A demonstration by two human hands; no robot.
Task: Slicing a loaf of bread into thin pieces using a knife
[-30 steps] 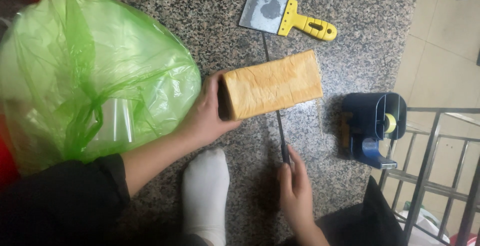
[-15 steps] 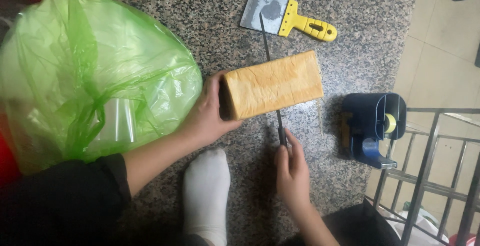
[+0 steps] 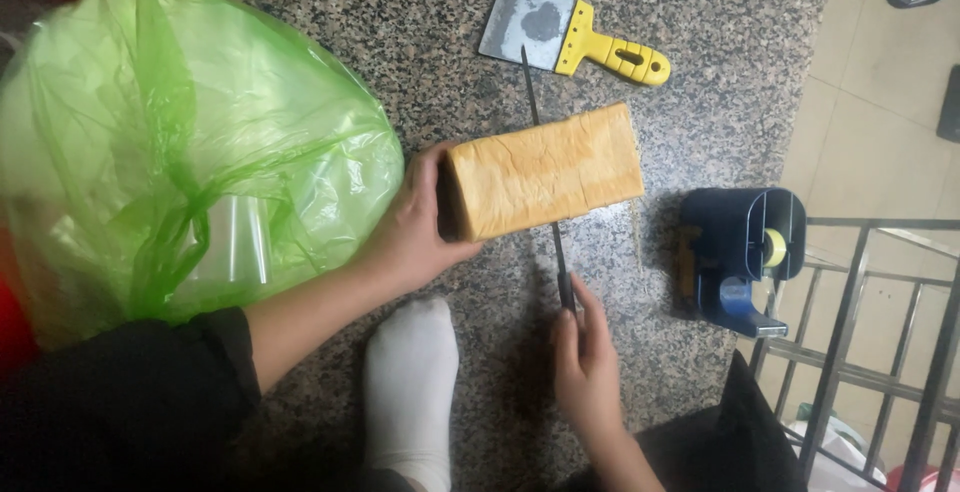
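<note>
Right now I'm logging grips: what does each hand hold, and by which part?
The right hand holds a long thin knife by its handle end. The left hand grips the loaf of bread at its left end.

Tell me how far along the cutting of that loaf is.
Done: no separate slice lies on the granite counter; the loaf looks whole. In hand: the left hand grips the loaf's end, while the right hand holds the long knife, its blade laid across the loaf. Left: practically all the slicing.
</note>
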